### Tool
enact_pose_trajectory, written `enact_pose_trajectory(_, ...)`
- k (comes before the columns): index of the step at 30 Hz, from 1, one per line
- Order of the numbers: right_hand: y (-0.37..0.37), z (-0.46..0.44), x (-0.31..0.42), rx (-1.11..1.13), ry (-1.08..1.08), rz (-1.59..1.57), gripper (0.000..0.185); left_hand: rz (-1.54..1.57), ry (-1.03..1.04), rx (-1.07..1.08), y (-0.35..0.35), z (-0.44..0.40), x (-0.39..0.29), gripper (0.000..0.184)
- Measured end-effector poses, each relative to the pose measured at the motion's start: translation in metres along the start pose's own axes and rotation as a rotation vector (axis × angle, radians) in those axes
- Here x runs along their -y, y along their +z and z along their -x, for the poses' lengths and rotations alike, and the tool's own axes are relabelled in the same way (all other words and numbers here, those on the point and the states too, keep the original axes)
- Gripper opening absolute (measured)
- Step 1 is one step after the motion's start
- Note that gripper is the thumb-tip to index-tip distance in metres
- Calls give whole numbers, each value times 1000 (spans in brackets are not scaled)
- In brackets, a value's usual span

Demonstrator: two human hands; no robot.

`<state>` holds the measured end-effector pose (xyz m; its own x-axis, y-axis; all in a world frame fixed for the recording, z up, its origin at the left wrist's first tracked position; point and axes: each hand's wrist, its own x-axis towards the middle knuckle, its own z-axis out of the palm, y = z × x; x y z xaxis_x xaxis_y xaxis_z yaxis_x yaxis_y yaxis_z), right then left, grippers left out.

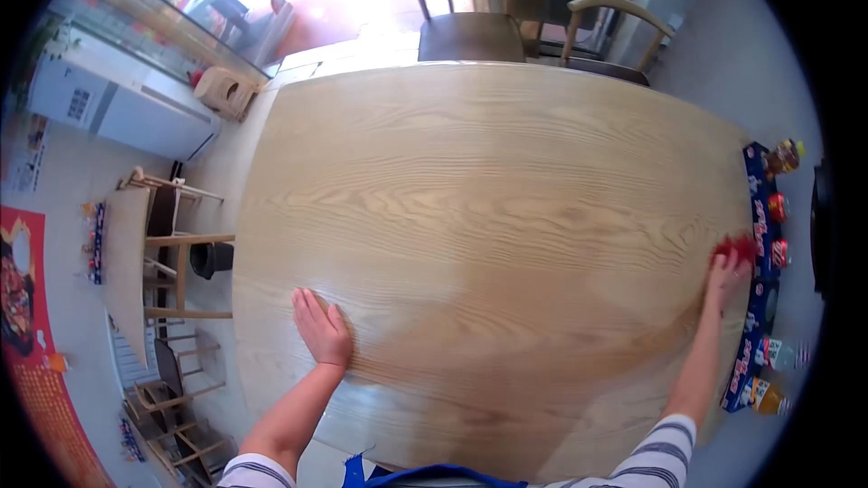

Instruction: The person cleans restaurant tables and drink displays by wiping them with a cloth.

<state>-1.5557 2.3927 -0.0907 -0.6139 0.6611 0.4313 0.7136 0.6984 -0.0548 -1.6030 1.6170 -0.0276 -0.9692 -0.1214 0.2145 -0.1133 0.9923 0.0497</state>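
My left hand (324, 328) lies flat on the wooden table (470, 189), near its front left side, with the fingers stretched out and nothing in them. Over at the table's right edge, my right hand (726, 278) is closed on a red cloth (737, 249). The cloth is bunched up and slightly blurred, pressed to the tabletop. Right beside it runs a row of dark blue boxes (762, 217) along the edge.
Cans (779, 254) and bottles (769, 396) stand by the blue boxes at the wall. Two chairs (470, 31) are at the far side. To the left are a black bin (212, 259), a beige stool (226, 93) and another table (125, 262) with chairs.
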Motion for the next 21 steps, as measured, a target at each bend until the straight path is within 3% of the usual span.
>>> enact_pose_trajectory(1, 18, -14, -18, 18, 323, -44, 60, 12, 13, 8, 1, 0, -2, 57)
enact_pose_trajectory(2, -24, -22, 34, 163, 707, 315, 67, 17, 32, 16, -1, -2, -1, 57)
enact_pose_trajectory(5, -20, -58, 147, 339, 681, 204, 76, 52, -30, 68, -7, -4, -7, 59)
enact_pose_trajectory(7, 10, -71, 246, 331, 400, 182, 72, 56, -59, 98, -11, -4, -12, 60)
enact_pose_trajectory(12, -6, -18, 538, 236, 157, 73, 66, 108, -72, 105, -12, -3, -10, 62)
enact_pose_trajectory(13, -40, 5, 594, 345, 83, -26, 66, 152, -82, 131, -13, -2, -12, 63)
enact_pose_trajectory(14, -32, 28, 641, 218, -23, -103, 65, 201, -91, 160, -15, -1, -16, 63)
enact_pose_trajectory(16, -73, 81, 731, 293, -252, -158, 60, 257, -119, 157, -16, -2, -15, 62)
enact_pose_trajectory(18, -77, 123, 801, 260, -487, -184, 61, 323, -137, 165, -20, -1, -14, 62)
enact_pose_trajectory(20, -81, 175, 851, 213, -497, -357, 62, 447, -147, 137, -23, -2, -14, 60)
enact_pose_trajectory(21, -97, 194, 862, 303, -620, -390, 60, 467, -162, 139, -23, 0, -14, 60)
